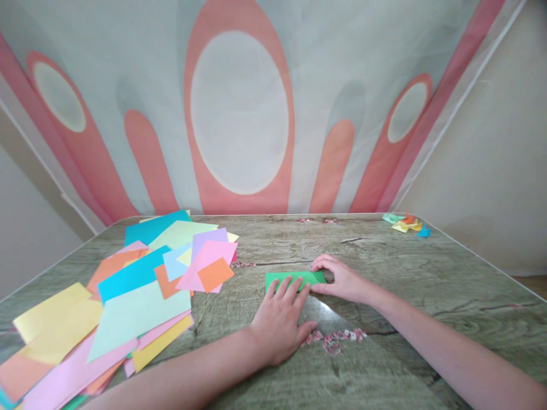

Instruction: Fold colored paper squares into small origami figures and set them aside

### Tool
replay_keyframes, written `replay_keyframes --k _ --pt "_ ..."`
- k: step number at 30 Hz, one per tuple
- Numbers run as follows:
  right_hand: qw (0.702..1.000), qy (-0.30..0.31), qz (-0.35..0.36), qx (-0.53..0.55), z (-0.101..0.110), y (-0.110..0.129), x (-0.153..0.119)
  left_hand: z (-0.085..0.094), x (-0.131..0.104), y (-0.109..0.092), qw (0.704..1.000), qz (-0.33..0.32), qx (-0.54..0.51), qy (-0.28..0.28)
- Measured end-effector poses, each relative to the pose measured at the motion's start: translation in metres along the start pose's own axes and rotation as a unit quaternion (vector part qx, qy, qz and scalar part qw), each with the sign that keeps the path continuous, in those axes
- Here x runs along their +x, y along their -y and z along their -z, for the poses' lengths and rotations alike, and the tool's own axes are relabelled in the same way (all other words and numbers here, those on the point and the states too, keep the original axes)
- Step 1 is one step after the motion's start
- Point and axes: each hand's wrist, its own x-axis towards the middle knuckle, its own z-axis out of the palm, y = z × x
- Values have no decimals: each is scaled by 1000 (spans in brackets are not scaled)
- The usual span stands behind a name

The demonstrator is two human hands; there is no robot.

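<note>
A green sheet of paper (273, 279), folded into a narrow strip, lies on the table in front of me. My left hand (284, 324) rests with fingers spread, the fingertips pressing on the strip's lower edge and the thumb out to the right. Curled round the strip's right end is my right hand (342, 279), its fingers at the upper corner and its thumb near the lower one. Part of the strip is hidden under my fingers.
Loose coloured paper sheets (137, 313) cover the table's left side in an overlapping heap. Several small folded paper pieces (405, 225) sit at the far right corner. The wood-patterned table (427, 296) meets a patterned cloth (239, 114) at its far edge.
</note>
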Motion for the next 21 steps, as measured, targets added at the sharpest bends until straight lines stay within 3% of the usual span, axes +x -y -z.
replay_keyframes --k 12,21 --pt "999 -10 37 -33 -2 9 -4 4 2 3 1000 -13 -4 -4" --pt "993 -33 79 -82 -6 9 -3 3 10 19 1000 -22 1 -16"
